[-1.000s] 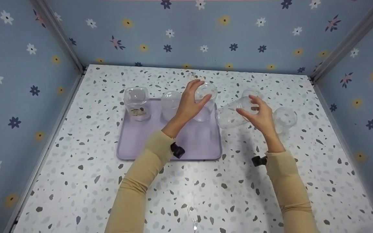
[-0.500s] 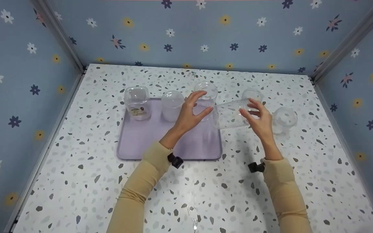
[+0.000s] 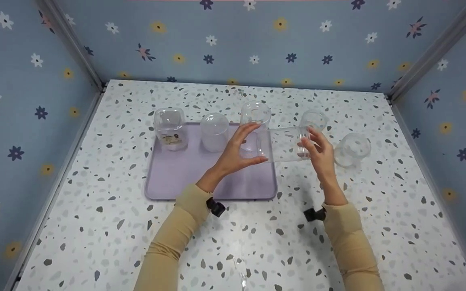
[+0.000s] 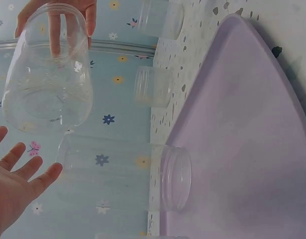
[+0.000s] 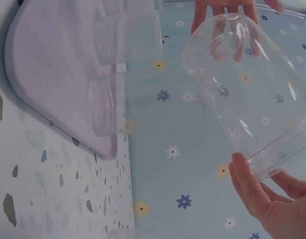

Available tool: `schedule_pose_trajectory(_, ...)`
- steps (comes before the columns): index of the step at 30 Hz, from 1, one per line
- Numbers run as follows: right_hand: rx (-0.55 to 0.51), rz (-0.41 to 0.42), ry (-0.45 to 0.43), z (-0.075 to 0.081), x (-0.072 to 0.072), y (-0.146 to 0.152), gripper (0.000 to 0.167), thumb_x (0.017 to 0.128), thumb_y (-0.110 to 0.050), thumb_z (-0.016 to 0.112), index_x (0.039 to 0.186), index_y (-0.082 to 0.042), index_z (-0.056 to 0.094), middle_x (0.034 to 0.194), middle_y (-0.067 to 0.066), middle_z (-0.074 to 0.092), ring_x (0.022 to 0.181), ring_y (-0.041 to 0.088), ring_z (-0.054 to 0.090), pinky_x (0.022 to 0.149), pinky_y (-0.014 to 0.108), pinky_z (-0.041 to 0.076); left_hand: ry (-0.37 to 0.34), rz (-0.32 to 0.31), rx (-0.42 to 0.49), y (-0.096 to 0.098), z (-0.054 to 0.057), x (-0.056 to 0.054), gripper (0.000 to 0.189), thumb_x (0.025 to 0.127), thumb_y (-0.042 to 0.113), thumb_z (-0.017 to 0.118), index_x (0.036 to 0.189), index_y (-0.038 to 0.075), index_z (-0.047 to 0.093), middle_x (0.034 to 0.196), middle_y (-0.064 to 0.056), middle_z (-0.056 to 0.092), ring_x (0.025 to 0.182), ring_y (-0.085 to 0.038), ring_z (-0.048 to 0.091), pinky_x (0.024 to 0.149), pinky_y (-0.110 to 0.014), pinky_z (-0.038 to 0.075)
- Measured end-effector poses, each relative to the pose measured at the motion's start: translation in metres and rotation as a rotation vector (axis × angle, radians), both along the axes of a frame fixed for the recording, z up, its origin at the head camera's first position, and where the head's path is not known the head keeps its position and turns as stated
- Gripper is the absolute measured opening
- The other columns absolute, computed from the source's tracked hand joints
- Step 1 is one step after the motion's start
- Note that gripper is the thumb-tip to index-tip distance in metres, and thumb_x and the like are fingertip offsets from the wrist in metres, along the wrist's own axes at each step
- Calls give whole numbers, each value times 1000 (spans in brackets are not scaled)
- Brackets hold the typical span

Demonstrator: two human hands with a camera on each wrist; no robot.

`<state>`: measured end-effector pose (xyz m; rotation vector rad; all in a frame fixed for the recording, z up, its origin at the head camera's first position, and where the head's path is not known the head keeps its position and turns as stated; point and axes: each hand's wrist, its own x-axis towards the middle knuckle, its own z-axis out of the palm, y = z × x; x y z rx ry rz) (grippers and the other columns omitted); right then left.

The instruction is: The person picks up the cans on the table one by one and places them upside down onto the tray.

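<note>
A clear plastic jar [image 3: 284,144] is held sideways in the air over the right edge of the lilac tray [image 3: 212,178]. My right hand [image 3: 320,152] grips its ridged neck end; the right wrist view shows the thumb and fingers round that rim [image 5: 282,152]. At the jar's base end, my left hand [image 3: 237,151] is spread, thumb apart from the fingers. The left wrist view shows those left fingers [image 4: 31,172] extended just short of the jar [image 4: 48,84]. Whether the left thumb touches the base cannot be told.
Along the tray's back stand a squarish clear jar [image 3: 171,129] with a printed label, a round clear jar [image 3: 214,131] and another clear jar [image 3: 256,113], partly behind my left hand. Two clear jars [image 3: 313,118] [image 3: 354,147] stand on the speckled table right of the tray.
The held jar has turned from slanted to nearly level and shifted slightly left with my right hand. My left hand has come down from above the back jar to the held jar's base end.
</note>
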<state>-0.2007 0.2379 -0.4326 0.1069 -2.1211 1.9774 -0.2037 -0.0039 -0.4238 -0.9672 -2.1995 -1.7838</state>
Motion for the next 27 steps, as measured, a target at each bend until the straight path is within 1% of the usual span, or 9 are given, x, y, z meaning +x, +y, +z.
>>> schedule_pose_trajectory(5, -82, 53, 19, -5, 2, -4, 40, 86, -9, 51, 121, 10, 45, 102, 17, 55, 84, 31, 60, 61, 31, 52, -10, -21, -16, -1, -3, 3, 81, 65, 10, 78, 132, -2, 34, 135, -19, 30, 123, -25, 29, 88, -42, 36)
schedule_pose_trajectory(8, -127, 90, 34, -10, 2, -5, 45, 87, -15, 52, 121, 12, 43, 103, 22, 55, 83, 32, 60, 60, 33, 52, -8, -37, -10, -1, -5, 5, 85, 63, 8, 79, 133, -4, 31, 136, -20, 28, 124, -24, 27, 86, -44, 37)
schedule_pose_trajectory(11, -161, 119, 52, -20, 1, -4, 53, 85, -27, 56, 121, 9, 44, 106, 31, 51, 83, 31, 61, 59, 35, 52, 1, -50, 7, -1, -7, 7, 88, 62, 7, 80, 133, -5, 29, 136, -20, 28, 124, -24, 28, 84, -45, 40)
schedule_pose_trajectory(12, -189, 140, 58, -29, -3, -1, 52, 84, -29, 57, 121, 6, 46, 107, 30, 51, 83, 30, 61, 59, 35, 52, 7, -54, 16, -1, -8, 7, 89, 62, 7, 80, 133, -5, 28, 136, -20, 28, 123, -25, 29, 83, -46, 41)
schedule_pose_trajectory(17, -276, 205, 49, -47, -11, 5, 52, 80, -33, 61, 120, -2, 50, 107, 19, 57, 86, 28, 61, 61, 36, 52, 35, -84, 72, 0, -12, 9, 86, 62, 3, 79, 131, -7, 30, 134, -21, 30, 120, -29, 33, 79, -45, 45)
schedule_pose_trajectory(18, -279, 209, 47, -47, -11, 4, 52, 80, -33, 61, 121, -2, 50, 106, 18, 57, 86, 28, 60, 61, 36, 52, 38, -90, 85, 0, -12, 9, 84, 62, 2, 79, 131, -7, 31, 133, -21, 31, 120, -29, 33, 78, -44, 46)
schedule_pose_trajectory(22, -243, 189, 41, -34, -2, -5, 55, 83, -33, 57, 122, 4, 46, 108, 25, 54, 87, 31, 60, 61, 36, 52, 39, -110, 137, -1, -14, 9, 80, 62, -2, 77, 129, -8, 33, 132, -24, 31, 118, -24, 36, 75, -38, 49)
schedule_pose_trajectory(23, -223, 177, 32, -27, 2, -9, 56, 84, -33, 54, 122, 6, 45, 109, 28, 53, 87, 32, 60, 61, 37, 52, 39, -113, 149, -1, -14, 9, 79, 62, -3, 77, 128, -8, 34, 132, -25, 31, 118, -24, 37, 74, -38, 49)
schedule_pose_trajectory(27, -200, 168, 0, -19, 6, -15, 49, 88, -24, 47, 124, 9, 42, 112, 31, 50, 89, 34, 59, 63, 37, 52, 34, -117, 182, -3, -15, 10, 78, 61, -5, 77, 127, -9, 35, 131, -25, 32, 116, -24, 38, 72, -44, 49)
